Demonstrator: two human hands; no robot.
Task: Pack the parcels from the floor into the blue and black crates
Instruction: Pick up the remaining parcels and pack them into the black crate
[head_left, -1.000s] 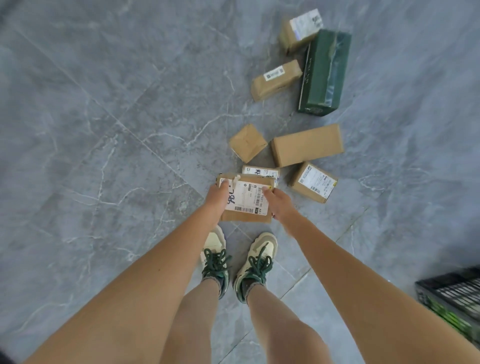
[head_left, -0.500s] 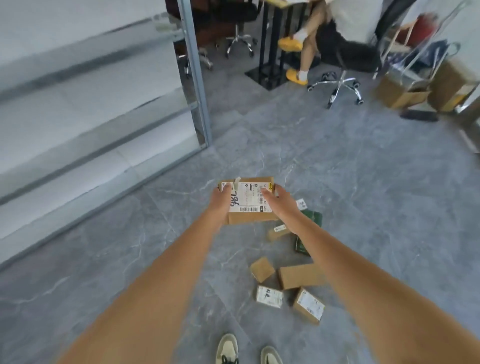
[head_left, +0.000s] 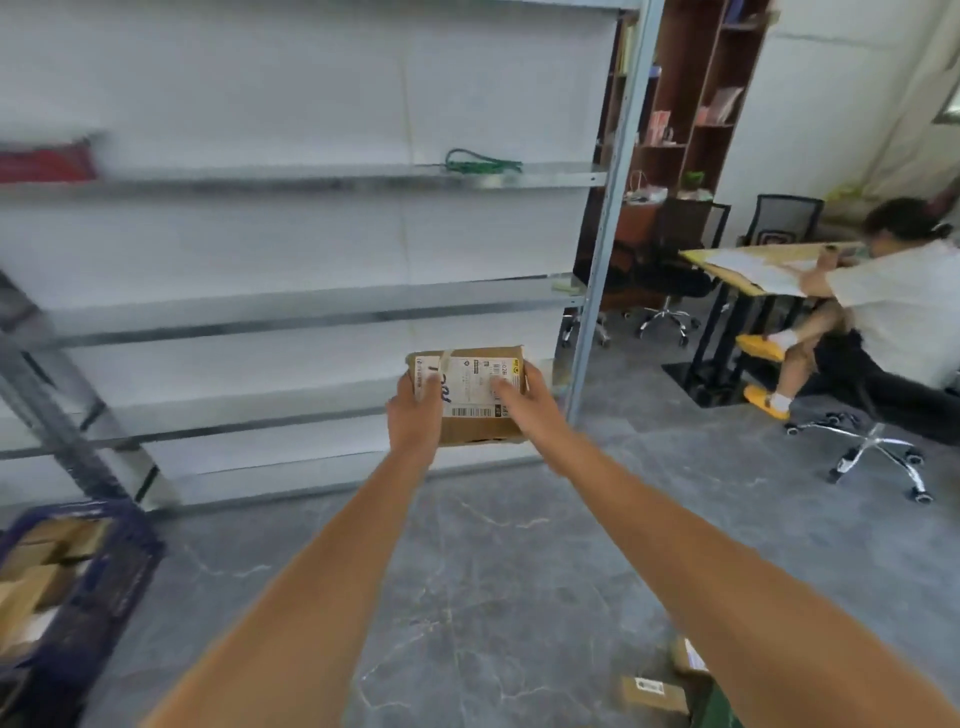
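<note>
A cardboard parcel (head_left: 475, 397) with a white shipping label on its upper face is held out in front at arm's length, well above the grey floor (head_left: 519, 545), in front of the metal shelving (head_left: 322, 306). It is gripped from both sides: the left hand (head_left: 415, 415) is clamped on its left edge, with the thumb laid over the label, and the right hand (head_left: 524, 402) is clamped on its right edge, fingers spread across the label's corner. The blue crate (head_left: 111, 577) is seen at the lower left on the floor, well apart from the held parcel, and several brown boxes are already lying inside it; its outline is blurred. At the bottom right edge, a small labelled parcel (head_left: 655, 695) is left on the floor, just beside a dark green box (head_left: 719, 709) that is mostly hidden by the right forearm. A green cord (head_left: 480, 163) is lying on an upper shelf. At the far right, a seated person (head_left: 893, 306) is visible at a desk (head_left: 748, 265).
</note>
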